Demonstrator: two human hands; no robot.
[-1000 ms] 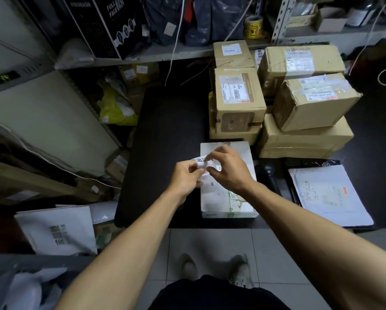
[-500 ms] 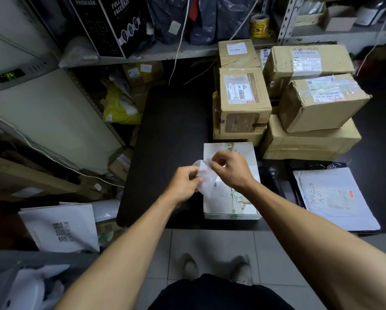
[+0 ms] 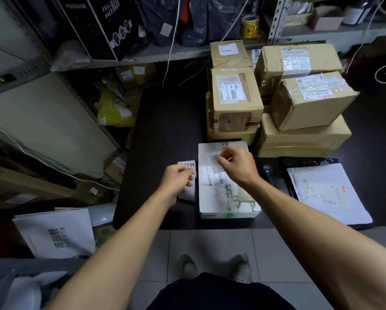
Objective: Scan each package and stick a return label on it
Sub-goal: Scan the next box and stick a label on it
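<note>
White package (image 3: 225,198) lies flat on the black surface (image 3: 165,121), near its front edge, long axis running from the person toward the stacked cardboard boxes (image 3: 277,104) just behind it. Its printed shipping label faces up, with the barcode lines turned sideways to the viewer.

Left hand (image 3: 178,181) sits just left of the package, its grip pinching a white strip of return labels (image 3: 187,164); the strip's long axis runs roughly parallel to the package, black characters showing at its far end and the near end hanging out below the hand. Right hand (image 3: 236,167) is over the far half of the package, thumb and forefinger pinched together on a small thin piece (image 3: 213,157) that looks translucent against the lid; whether it already touches the lid I cannot tell.

Half a second ago both hands met over the near-left corner of the package, working one piece of paper between them. They have since parted: the left has drawn the strip off to the side, clear of the package, and the right has carried its piece farther up the lid. The package itself has not shifted.

A white mailer (image 3: 326,193) lies to the right on the same surface.
</note>
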